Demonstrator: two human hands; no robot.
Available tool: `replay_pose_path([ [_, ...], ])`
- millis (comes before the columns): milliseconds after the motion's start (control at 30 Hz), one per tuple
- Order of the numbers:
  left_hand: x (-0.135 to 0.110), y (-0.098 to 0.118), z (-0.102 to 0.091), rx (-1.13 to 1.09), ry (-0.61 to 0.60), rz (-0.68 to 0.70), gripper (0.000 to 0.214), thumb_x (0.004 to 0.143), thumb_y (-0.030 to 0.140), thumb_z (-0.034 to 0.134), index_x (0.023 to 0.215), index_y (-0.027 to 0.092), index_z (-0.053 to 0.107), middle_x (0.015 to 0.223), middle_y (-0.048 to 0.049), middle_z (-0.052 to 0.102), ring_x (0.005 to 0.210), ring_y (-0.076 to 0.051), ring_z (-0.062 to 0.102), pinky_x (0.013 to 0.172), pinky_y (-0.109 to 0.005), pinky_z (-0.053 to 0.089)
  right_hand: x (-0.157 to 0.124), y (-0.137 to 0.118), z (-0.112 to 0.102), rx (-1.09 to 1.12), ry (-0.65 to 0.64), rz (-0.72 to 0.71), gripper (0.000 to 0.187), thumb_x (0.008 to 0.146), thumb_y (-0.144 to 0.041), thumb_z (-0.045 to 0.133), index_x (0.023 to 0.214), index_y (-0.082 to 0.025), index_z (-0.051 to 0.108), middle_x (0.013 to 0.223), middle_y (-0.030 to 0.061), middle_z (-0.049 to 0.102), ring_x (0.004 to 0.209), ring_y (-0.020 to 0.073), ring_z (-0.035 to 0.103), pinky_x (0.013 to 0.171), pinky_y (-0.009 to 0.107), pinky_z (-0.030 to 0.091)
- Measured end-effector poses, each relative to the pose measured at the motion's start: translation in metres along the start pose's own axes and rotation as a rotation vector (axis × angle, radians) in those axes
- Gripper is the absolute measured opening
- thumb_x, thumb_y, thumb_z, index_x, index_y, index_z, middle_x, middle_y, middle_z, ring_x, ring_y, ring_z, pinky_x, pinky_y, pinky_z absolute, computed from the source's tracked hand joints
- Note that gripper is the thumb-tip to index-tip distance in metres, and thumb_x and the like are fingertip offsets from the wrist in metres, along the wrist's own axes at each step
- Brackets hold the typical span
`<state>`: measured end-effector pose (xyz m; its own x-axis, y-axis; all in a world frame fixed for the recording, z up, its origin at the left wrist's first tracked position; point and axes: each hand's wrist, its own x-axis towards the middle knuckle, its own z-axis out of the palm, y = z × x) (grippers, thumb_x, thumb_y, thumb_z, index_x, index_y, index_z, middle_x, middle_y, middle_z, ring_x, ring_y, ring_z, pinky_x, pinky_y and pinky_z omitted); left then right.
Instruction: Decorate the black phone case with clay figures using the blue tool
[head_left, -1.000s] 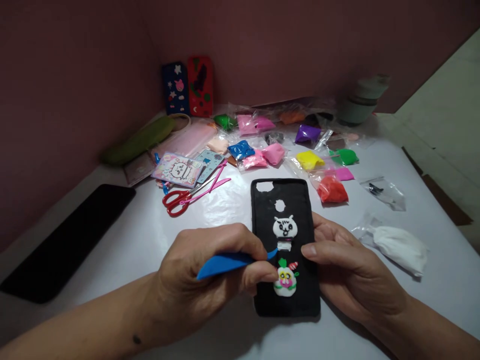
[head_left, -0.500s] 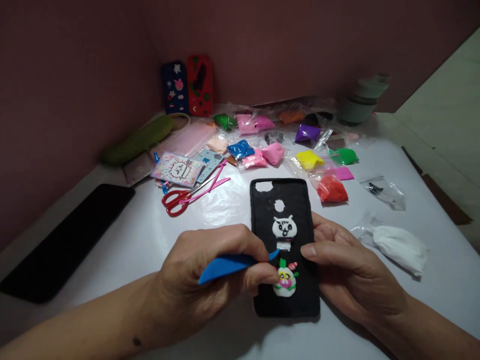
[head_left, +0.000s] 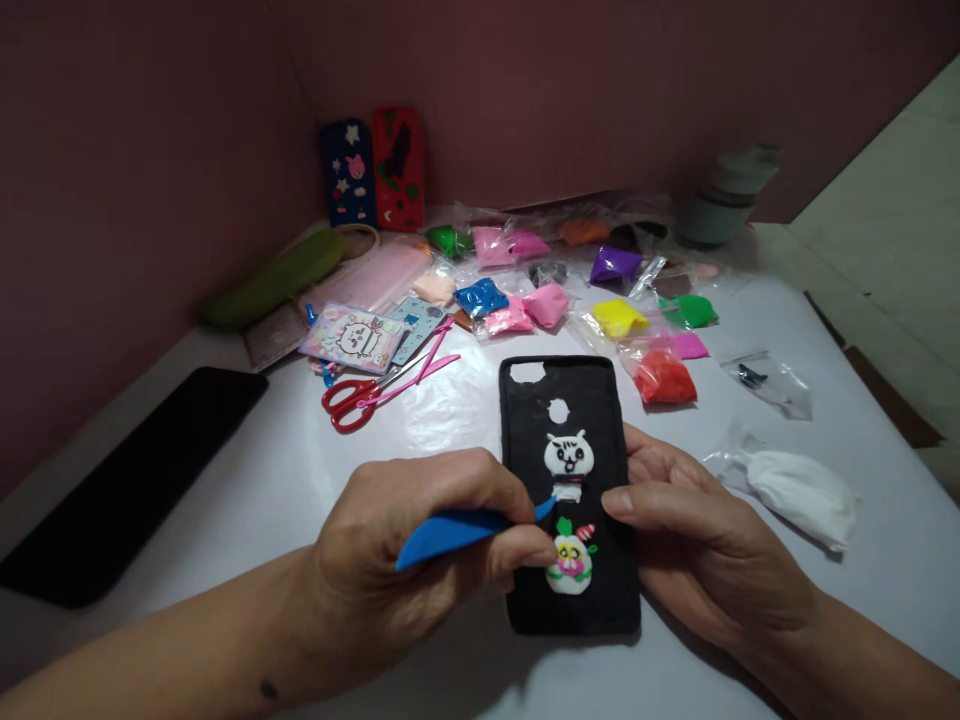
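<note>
A black phone case (head_left: 566, 415) lies on the white table (head_left: 285, 470), decorated with a white clay cat face (head_left: 568, 455), a small white clay piece under it, and a colourful clay figure (head_left: 570, 562). My left hand (head_left: 420, 545) pinches a blue plastic modelling tool (head_left: 450, 530) whose tip touches the small white piece. My right hand (head_left: 697, 540) grips the case's right edge, thumb resting on its face.
Several bags of coloured clay (head_left: 645, 375) spread behind the case, with a white clay bag (head_left: 799, 490) at right. Red scissors (head_left: 356, 398), pink tools, sticker cards (head_left: 354, 338), a black phone (head_left: 131, 480), two decorated cases (head_left: 375, 172) against the wall and a grey container (head_left: 724, 200).
</note>
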<state>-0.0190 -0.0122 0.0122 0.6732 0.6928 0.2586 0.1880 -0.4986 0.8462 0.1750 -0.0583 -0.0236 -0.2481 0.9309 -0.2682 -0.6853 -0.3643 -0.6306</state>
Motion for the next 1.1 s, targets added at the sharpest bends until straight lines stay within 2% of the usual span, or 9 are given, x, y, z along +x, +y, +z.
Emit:
replay_pose_path([
  [267,-0.0029,-0.0037,0.0022,-0.075,0.054,-0.044,0.007,0.082,0.017,0.068,0.077,0.015,0.064,0.061,0.0016,0.066,0.052,-0.009,0.061,0.047,-0.013,0.048,-0.0017,-0.0009,0.0005,-0.010,-0.022,0.003,0.038,0.073,-0.004,0.059,0.107,-0.017,0.065,0.091,0.0063,0.071,0.082,0.0184,0.065,0.079,0.033,0.049],
  [600,-0.0008,-0.0036,0.0000,-0.072,0.022,-0.025,0.009,0.083,0.018,0.066,0.075,0.014,0.064,0.060,0.0000,0.065,0.051,-0.010,0.059,0.046,-0.016,0.046,-0.0011,-0.0011,0.0012,-0.011,0.000,0.010,0.036,0.071,-0.004,0.061,0.105,-0.017,0.066,0.088,0.0054,0.071,0.075,0.0164,0.064,0.073,0.030,0.050],
  [1000,-0.0017,-0.0010,0.0009,-0.043,0.047,-0.010,0.007,0.081,0.019,0.068,0.076,0.015,0.065,0.063,-0.0003,0.068,0.054,-0.011,0.063,0.048,-0.016,0.049,-0.0014,-0.0020,0.0018,-0.024,0.008,0.019,0.037,0.071,-0.007,0.061,0.106,-0.019,0.065,0.091,0.0059,0.071,0.080,0.0196,0.065,0.080,0.035,0.049],
  [1100,-0.0029,-0.0005,-0.0004,-0.043,0.030,-0.017,0.007,0.081,0.018,0.068,0.076,0.016,0.064,0.063,-0.0003,0.069,0.055,-0.011,0.064,0.048,-0.016,0.049,-0.0014,-0.0021,0.0015,-0.035,0.019,0.016,0.035,0.071,-0.006,0.060,0.104,-0.018,0.065,0.089,0.0057,0.071,0.077,0.0188,0.064,0.076,0.033,0.050],
])
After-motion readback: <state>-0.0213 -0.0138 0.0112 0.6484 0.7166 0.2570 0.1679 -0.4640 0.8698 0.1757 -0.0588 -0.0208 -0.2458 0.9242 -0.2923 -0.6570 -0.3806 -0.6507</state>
